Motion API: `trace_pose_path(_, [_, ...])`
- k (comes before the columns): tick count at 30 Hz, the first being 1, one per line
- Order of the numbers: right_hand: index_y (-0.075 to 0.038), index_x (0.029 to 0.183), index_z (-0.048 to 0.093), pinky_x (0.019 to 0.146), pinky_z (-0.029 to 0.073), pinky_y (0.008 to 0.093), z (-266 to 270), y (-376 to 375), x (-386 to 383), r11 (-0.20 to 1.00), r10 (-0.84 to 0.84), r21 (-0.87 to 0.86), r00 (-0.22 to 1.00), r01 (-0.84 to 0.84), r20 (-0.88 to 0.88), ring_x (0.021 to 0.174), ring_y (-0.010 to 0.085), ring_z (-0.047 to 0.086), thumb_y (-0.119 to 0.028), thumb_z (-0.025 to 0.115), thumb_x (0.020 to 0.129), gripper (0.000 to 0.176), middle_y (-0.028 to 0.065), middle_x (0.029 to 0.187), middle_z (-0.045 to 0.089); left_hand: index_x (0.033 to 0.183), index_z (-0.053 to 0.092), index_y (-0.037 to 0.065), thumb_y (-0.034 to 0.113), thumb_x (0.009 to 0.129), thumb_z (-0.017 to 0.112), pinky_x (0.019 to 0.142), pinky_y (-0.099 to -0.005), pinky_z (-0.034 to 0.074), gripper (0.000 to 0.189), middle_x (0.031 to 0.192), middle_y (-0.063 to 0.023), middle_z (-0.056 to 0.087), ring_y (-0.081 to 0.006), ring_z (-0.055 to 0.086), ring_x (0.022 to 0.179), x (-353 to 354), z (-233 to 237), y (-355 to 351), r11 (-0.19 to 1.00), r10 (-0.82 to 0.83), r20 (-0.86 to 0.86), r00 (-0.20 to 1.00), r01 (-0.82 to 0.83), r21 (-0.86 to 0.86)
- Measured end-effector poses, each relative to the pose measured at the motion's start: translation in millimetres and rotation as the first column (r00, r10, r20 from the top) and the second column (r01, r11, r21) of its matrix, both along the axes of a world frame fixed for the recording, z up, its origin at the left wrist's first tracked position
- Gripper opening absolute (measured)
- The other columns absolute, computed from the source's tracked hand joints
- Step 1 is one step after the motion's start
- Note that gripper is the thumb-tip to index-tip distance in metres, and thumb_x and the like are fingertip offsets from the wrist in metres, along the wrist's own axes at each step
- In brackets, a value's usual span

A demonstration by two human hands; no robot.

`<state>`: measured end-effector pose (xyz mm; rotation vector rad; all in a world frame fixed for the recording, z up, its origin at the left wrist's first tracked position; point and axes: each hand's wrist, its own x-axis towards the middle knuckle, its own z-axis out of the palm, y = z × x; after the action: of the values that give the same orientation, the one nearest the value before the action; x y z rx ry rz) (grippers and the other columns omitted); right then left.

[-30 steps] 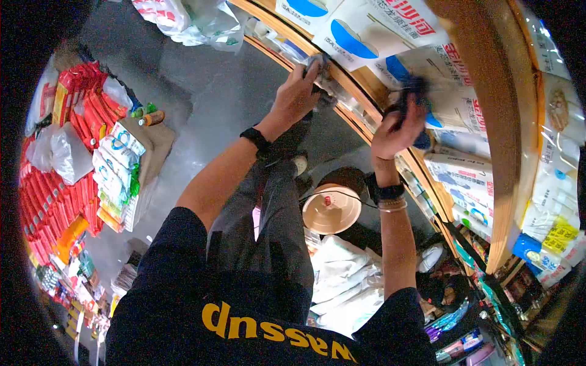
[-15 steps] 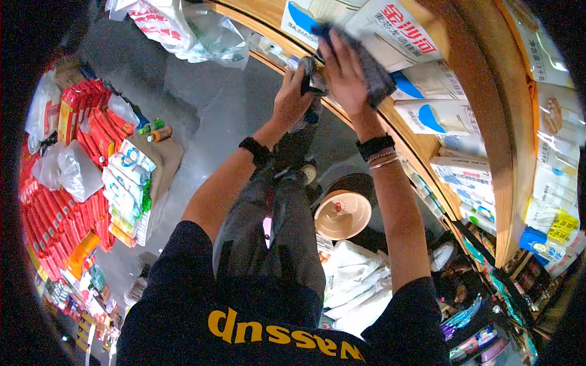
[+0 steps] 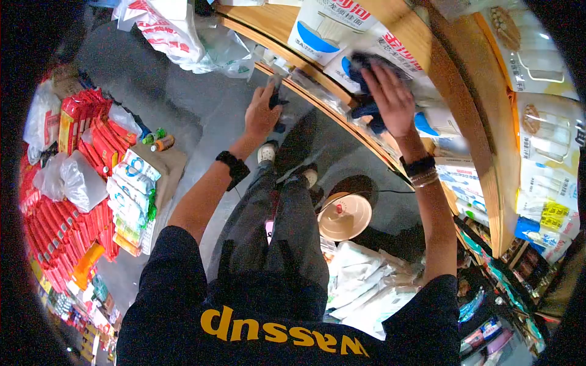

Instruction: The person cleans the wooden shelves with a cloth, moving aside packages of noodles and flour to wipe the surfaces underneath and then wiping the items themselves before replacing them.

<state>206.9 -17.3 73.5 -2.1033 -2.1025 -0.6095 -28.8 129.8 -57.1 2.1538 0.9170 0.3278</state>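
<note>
My right hand [image 3: 394, 100] lies over a dark cloth [image 3: 366, 61], fingers stretched along it, against white noodle packets [image 3: 390, 52] on the wooden shelf [image 3: 342, 91]. Part of the cloth hangs below the palm toward the shelf's edge. To the left, my left hand [image 3: 262, 113] is closed around a small dark object [image 3: 278, 100], held over the floor just off the shelf. What that object is cannot be made out. Both wrists wear black bands.
A beige basin [image 3: 345, 216] and white plastic bags [image 3: 366, 280] are on the floor near my legs. Red packages [image 3: 55, 226] are piled at left beside white-and-blue packs [image 3: 131, 183]. White plastic bags [image 3: 165, 30] hang at the top left. More packets [image 3: 543, 134] stand at right.
My right hand has moved right and slightly down with the cloth, across the packets. My left hand has moved left and down, away from the shelf, still holding the dark object.
</note>
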Motion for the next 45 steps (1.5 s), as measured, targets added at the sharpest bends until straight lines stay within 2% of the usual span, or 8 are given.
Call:
trace_pose_path(7, [-0.011,0.117,0.051,0.092,0.034,0.0451,14,27,-12,0.883,-0.184,0.352,0.92,0.309,-0.346,0.111,0.0349,0.043,-0.001,0.055,0.063,0.055,0.0192,0.122,0.043,0.125,0.037,0.008,0.013,0.07,0.057,0.073,-0.0401,0.044,0.059,0.101,-0.0136,0.046,-0.0335,0.051,0.088,-38,-30,-10,1.0,0.006,-0.025,1.0,-0.006,-0.021])
trace_pose_path(8, [-0.011,0.116,0.052,0.088,0.036,0.0477,3,36,-15,0.847,-0.236,0.447,0.957,0.288,-0.169,0.108,0.0386,0.044,-0.004,0.056,0.064,0.053,0.0201,0.121,0.043,0.125,0.037,0.008,0.013,0.07,0.057,0.073,-0.0401,0.044,0.059,0.101,-0.0136,0.046,-0.0335,0.051,0.088,-42,-36,-13,1.0,0.005,-0.031,1.0,-0.006,-0.026])
trace_pose_path(18, [-0.018,0.122,0.047,0.097,0.031,0.0295,-80,7,-25,0.969,0.063,-0.246,0.98,-0.015,0.188,0.116,0.0179,0.041,-0.017,0.044,0.079,0.043,0.001,0.128,0.043,0.124,0.038,0.009,0.016,0.073,0.057,0.074,-0.042,0.043,0.056,0.105,-0.0154,0.045,-0.0366,0.05,0.091,-53,-37,-53,0.966,0.054,-0.154,0.987,-0.09,-0.241])
trace_pose_path(23, [-0.017,0.12,0.049,0.097,0.032,0.0337,-55,19,-28,0.989,-0.056,-0.138,0.998,0.051,-0.033,0.114,0.0198,0.044,-0.014,0.043,0.08,0.041,0.0047,0.125,0.046,0.122,0.04,0.009,0.015,0.072,0.06,0.075,-0.0413,0.043,0.055,0.107,-0.0147,0.045,-0.0359,0.05,0.093,-54,-1,-59,0.974,0.046,-0.125,0.991,-0.072,-0.213])
trace_pose_path(28, [-0.008,0.122,0.044,0.097,0.028,0.0462,0,88,-27,0.959,-0.008,0.27,0.96,0.086,-0.279,0.115,0.0323,0.04,-0.002,0.047,0.074,0.049,0.0129,0.127,0.041,0.12,0.044,0.009,0.014,0.072,0.06,0.074,-0.0411,0.044,0.051,0.104,-0.0142,0.047,-0.0348,0.051,0.09,-65,0,-51,0.958,0.062,-0.1,0.993,-0.087,-0.272])
trace_pose_path(30, [-0.009,0.126,0.039,0.098,0.026,0.0473,7,109,-32,0.946,-0.082,0.278,0.953,0.167,-0.292,0.118,0.0319,0.037,-0.002,0.048,0.071,0.056,0.0142,0.13,0.037,0.119,0.045,0.009,0.013,0.072,0.06,0.073,-0.0414,0.043,0.05,0.103,-0.014,0.048,-0.0343,0.052,0.088,-74,-20,-45,0.971,0.055,0.031,0.998,-0.047,-0.233])
trace_pose_path(34, [-0.012,0.122,0.045,0.097,0.026,0.05,-5,139,-42,0.934,-0.184,0.286,0.975,0.214,-0.126,0.117,0.032,0.037,-0.01,0.057,0.065,0.058,0.0121,0.132,0.036,0.12,0.045,0.009,0.012,0.072,0.059,0.071,-0.0416,0.043,0.05,0.104,-0.0137,0.048,-0.0333,0.052,0.088,-90,-23,-28,0.977,-0.003,-0.165,0.986,-0.032,-0.209])
trace_pose_path(45, [-0.004,0.126,0.031,0.102,0.024,0.0396,-85,116,-59,0.963,0.062,-0.257,0.995,-0.079,-0.074,0.123,0.0267,0.029,-0.011,0.039,0.081,0.046,0.0116,0.133,0.03,0.122,0.043,0.011,0.014,0.071,0.057,0.07,-0.0416,0.044,0.053,0.1,-0.0147,0.048,-0.0351,0.052,0.086,-131,-26,-32,0.954,0.135,-0.223,0.966,-0.187,-0.235])
